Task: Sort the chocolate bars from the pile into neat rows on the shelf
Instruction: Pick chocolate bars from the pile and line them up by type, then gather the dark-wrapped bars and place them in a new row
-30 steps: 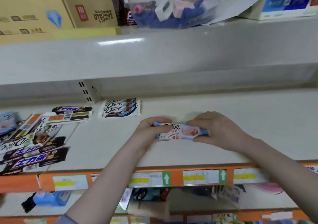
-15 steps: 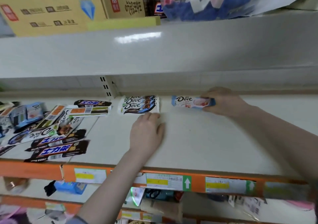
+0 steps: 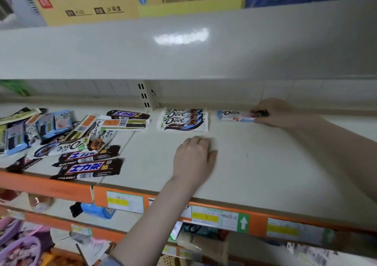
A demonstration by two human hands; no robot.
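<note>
Nearest you runs the orange front rail (image 3: 255,223) of the shelf (image 3: 265,163), carrying yellow-and-white price labels (image 3: 214,217), one with a green arrow tag beside it. Your left forearm comes up over that rail, and your left hand (image 3: 193,157) lies palm down on the bare cream shelf surface, fingers loosely together and holding nothing. Off to your left the pile of chocolate bars (image 3: 61,139) sprawls in a loose heap: two dark Snickers bars (image 3: 89,168) lie closest to the rail, a white Dove bar (image 3: 61,148) sits tilted behind them, and pale blue bars overlap further left. Beyond your left hand, at the back of the shelf, a stack of white-and-brown Dove bars (image 3: 183,119) lies squared up just beside the upright bracket (image 3: 148,97), with another dark Snickers bar (image 3: 127,114) and a bar turned barcode-up (image 3: 124,124) to its left. To the right of that stack, with a small gap between, lies the light blue Dove bar (image 3: 236,115) along the back edge; your right hand (image 3: 279,113) reaches across and pinches its right end with the fingertips, the bar resting flat on the shelf. Above it all, yellow cardboard cartons (image 3: 98,2) stand on the upper shelf
</note>
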